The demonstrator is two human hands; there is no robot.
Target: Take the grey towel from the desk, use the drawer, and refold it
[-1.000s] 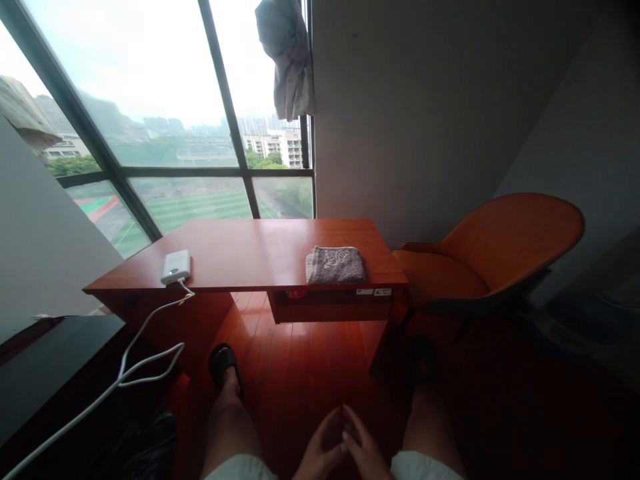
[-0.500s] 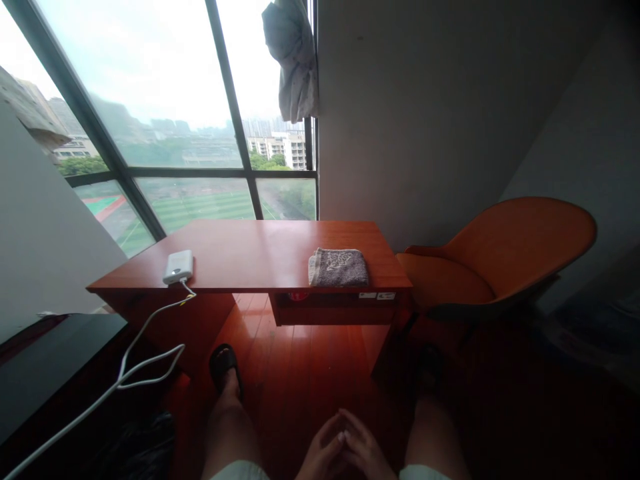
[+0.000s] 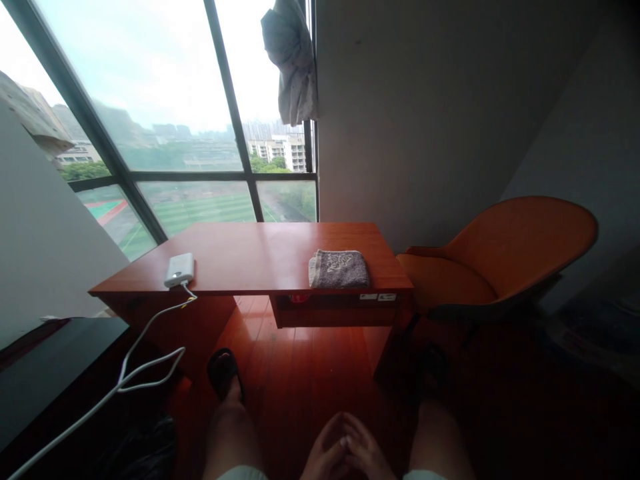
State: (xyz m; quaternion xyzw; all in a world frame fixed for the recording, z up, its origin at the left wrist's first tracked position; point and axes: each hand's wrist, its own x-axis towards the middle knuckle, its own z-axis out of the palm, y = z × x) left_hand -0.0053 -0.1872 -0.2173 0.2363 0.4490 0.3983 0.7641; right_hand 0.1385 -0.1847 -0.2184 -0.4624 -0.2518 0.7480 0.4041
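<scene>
Window (image 3: pixel 175 100): rising far beyond the fingers (image 3: pixel 358 428), mostly toward their left.
Desk (image 3: pixel 260 257): standing ahead of the fingers, well apart from them.
Chair (image 3: pixel 520 247): sitting ahead and right of the fingers, beside the desk.
Cable (image 3: pixel 119 385): looping left of the fingers, running into the power bank.
Towel (image 3: pixel 340 270): lying folded on the desk's near edge, almost straight ahead of the fingers.
Left hand (image 3: pixel 320 457): holding nothing, its fingers loosely curving and touching the other hand's.
Right hand (image 3: pixel 369 457): mirroring that, likewise gripping nothing.
Power bank (image 3: pixel 180 270): resting on the desk, ahead and left of the fingers.
</scene>
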